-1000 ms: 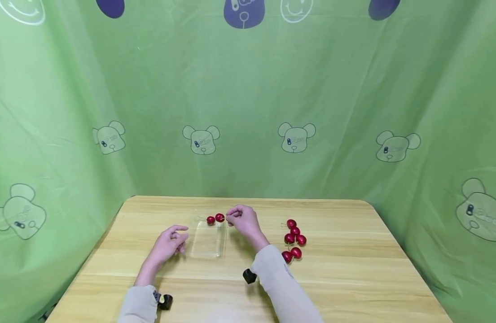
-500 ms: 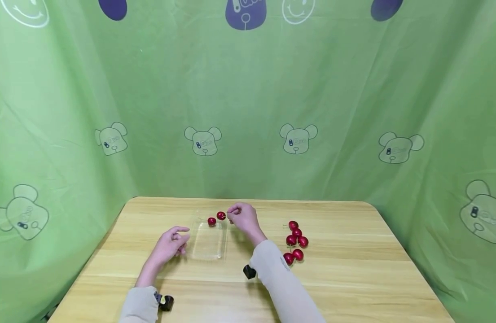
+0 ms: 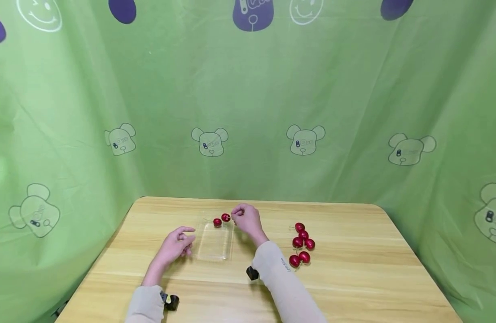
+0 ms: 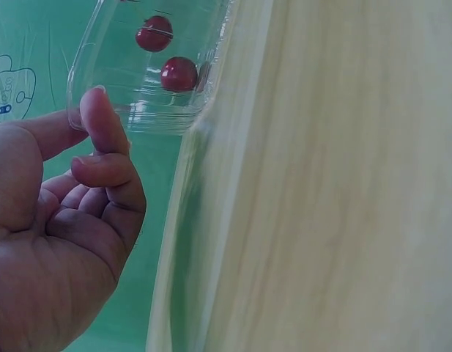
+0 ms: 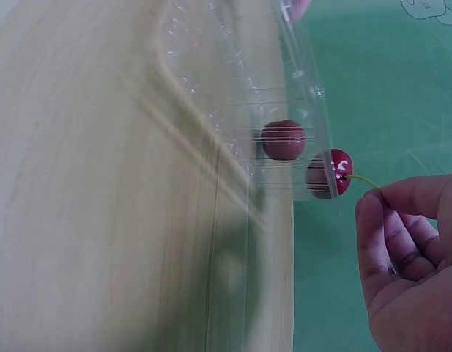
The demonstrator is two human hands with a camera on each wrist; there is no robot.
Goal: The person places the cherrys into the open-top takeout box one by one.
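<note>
This place appears to be a small curtained booth for recording; in which building, I cannot tell. A green cloth (image 3: 252, 85) with printed bear heads (image 3: 210, 142) hangs from nine o'clock through twelve to three. A wood-patterned table (image 3: 353, 273) stands at six, where also wrist-worn black cameras (image 3: 172, 303) are seen.

On the pale wooden table (image 3: 373, 260), between my left hand (image 3: 176, 245) and right hand (image 3: 248, 220): a clear rectangular plastic box (image 3: 213, 244), round red cherry (image 3: 217, 222) inside, another cherry (image 3: 225, 217) at its rim, six cherries (image 3: 297, 242) rightmost.
</note>
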